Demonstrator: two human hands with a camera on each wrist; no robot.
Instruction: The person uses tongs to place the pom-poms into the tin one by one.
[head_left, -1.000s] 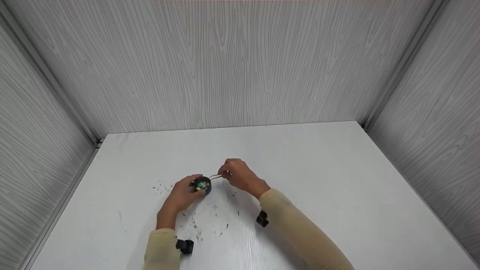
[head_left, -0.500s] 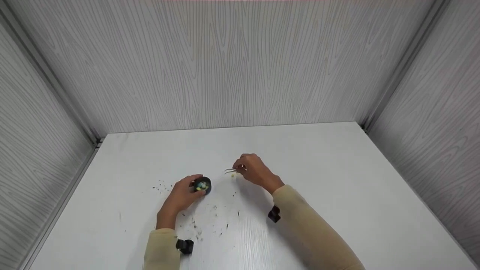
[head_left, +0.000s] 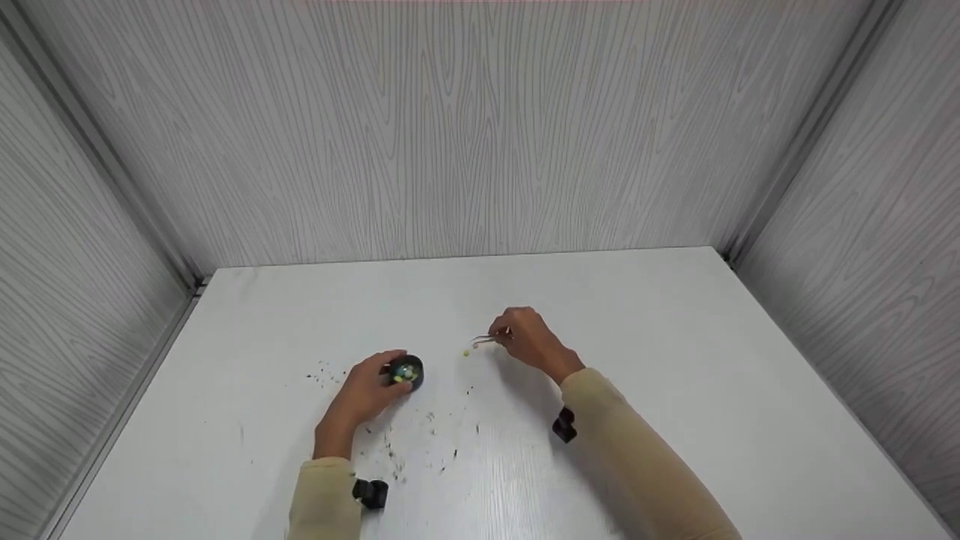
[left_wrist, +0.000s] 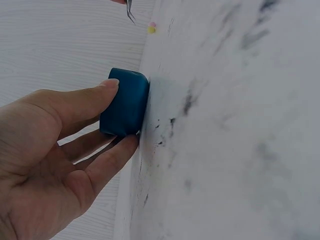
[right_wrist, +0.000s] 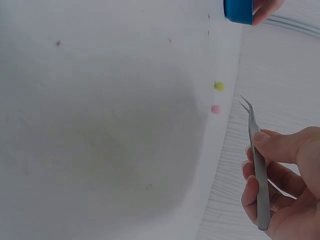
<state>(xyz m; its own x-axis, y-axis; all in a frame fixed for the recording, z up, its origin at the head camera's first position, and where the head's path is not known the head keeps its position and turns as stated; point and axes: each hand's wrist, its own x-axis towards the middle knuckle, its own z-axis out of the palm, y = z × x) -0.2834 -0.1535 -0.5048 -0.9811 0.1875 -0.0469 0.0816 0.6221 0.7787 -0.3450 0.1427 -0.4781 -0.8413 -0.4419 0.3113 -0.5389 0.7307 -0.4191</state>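
Observation:
On the table my left hand (head_left: 367, 390) grips a small dark blue cup (left_wrist: 126, 102) between thumb and fingers. Several small coloured beads (head_left: 406, 372) lie inside the cup, as the head view shows. My right hand (head_left: 526, 337) pinches steel tweezers (right_wrist: 260, 175) with bent tips, off to the right of the cup. The tips are slightly apart with nothing between them in the right wrist view. Close by the tips, a yellow bead (right_wrist: 219, 86) and a pink bead (right_wrist: 216, 109) lie on the table side by side.
Dark specks and smudges (head_left: 390, 450) mark the white table (head_left: 637, 322) in front of and left of the cup. Grey wood-grain panels (head_left: 450, 135) enclose the table at the back and both sides.
My right hand has drawn the tweezers away from the cup to the right, bringing the yellow and pink beads into sight. The left hand and cup have stayed put.

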